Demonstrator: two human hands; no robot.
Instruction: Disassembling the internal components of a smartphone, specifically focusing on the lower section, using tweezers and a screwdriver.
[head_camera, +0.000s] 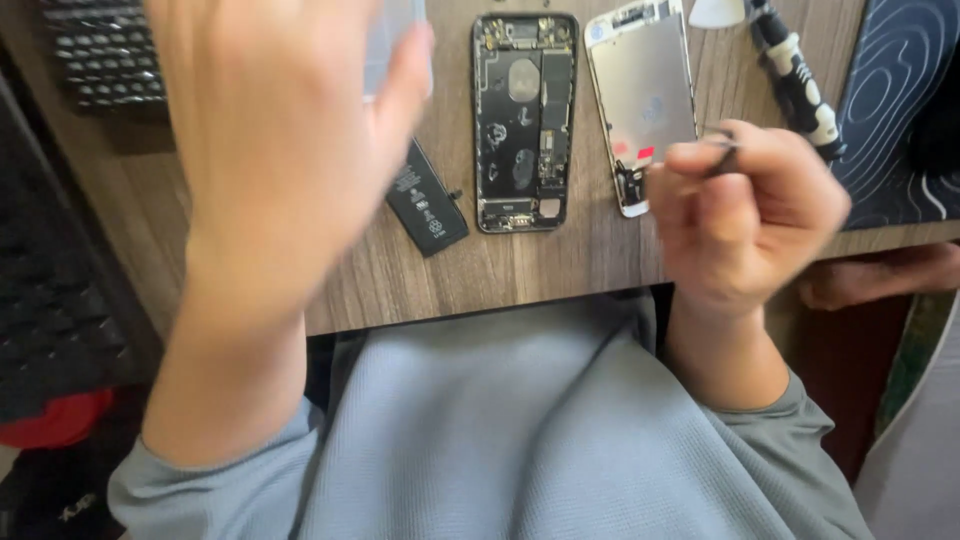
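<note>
Wood-grain desk filled the upper part of the view, with a black keyboard lying at its far left corner; the left hand was raised close to the camera, blurred, its fingers spread and a pale translucent flat piece seen behind them, though whether it was gripped could not be told; a black battery lay tilted on the desk just beside that hand; next to it the opened phone body was laid flat, its inner parts exposed; the detached screen panel was set just beside it, back side up; the right hand was curled, its fingertips pressed together on a small dark tool near the panel's lower corner; a black-and-white screwdriver rested beyond it, beside a dark patterned mat.
</note>
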